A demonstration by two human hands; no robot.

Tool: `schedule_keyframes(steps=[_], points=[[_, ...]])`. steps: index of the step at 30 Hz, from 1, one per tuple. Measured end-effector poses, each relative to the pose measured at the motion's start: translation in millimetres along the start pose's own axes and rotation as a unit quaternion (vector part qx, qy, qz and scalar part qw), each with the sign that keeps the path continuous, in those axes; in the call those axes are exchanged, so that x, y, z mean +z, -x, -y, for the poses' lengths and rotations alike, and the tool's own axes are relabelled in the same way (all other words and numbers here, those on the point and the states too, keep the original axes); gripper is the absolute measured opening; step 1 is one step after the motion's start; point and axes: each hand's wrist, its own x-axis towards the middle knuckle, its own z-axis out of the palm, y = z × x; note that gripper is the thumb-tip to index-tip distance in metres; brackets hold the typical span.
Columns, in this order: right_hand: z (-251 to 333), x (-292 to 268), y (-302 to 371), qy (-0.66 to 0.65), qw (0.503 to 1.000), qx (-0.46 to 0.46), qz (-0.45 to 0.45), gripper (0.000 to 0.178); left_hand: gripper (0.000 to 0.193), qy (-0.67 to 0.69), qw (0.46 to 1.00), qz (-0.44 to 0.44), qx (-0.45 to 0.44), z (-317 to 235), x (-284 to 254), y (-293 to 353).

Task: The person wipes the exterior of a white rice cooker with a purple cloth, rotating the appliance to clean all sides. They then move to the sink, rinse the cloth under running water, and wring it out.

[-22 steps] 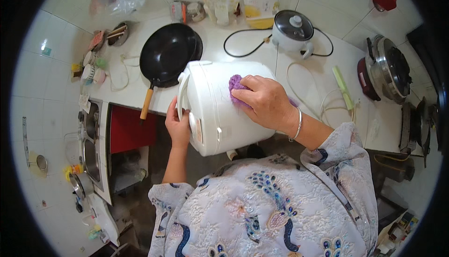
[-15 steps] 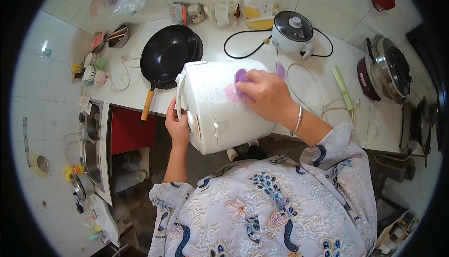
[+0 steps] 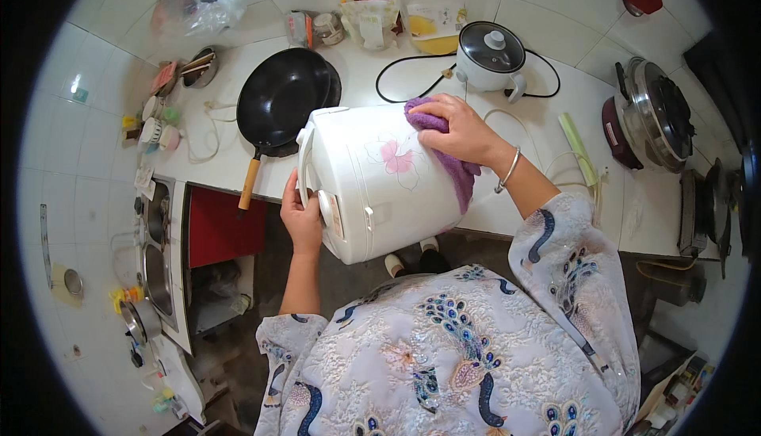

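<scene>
A white rice cooker (image 3: pixel 357 174) with a pink flower print lies tipped on its side at the counter's front edge, its lid end toward the left. My left hand (image 3: pixel 303 226) is closed on the carrying handle at that lid end and steadies the cooker. My right hand (image 3: pixel 466 131) grips a purple cloth (image 3: pixel 456 170) and presses it against the far right part of the cooker's side, near its base. Part of the cloth hangs down along the base edge. The cooker's underside is hidden from view.
Behind the cooker on the white counter stand a black wok (image 3: pixel 285 95) with a wooden handle and a small white electric pot (image 3: pixel 490 59) with a black cord. A green strip (image 3: pixel 577 151) lies at right, before a lidded steel cooker (image 3: pixel 654 119). A sink (image 3: pixel 157 269) is at left.
My right hand has moved the cloth rightward, off the flower print toward the base end. More of the cloth shows, draped over the edge. My left hand keeps its hold.
</scene>
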Motion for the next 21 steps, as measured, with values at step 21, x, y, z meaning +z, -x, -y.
schedule_keyframes(steps=[21], points=[[2, 12, -17, -0.099, 0.987, 0.117, 0.045, 0.044, 0.055, -0.020, 1.000, -0.015, 0.007, 3, -5, 9]])
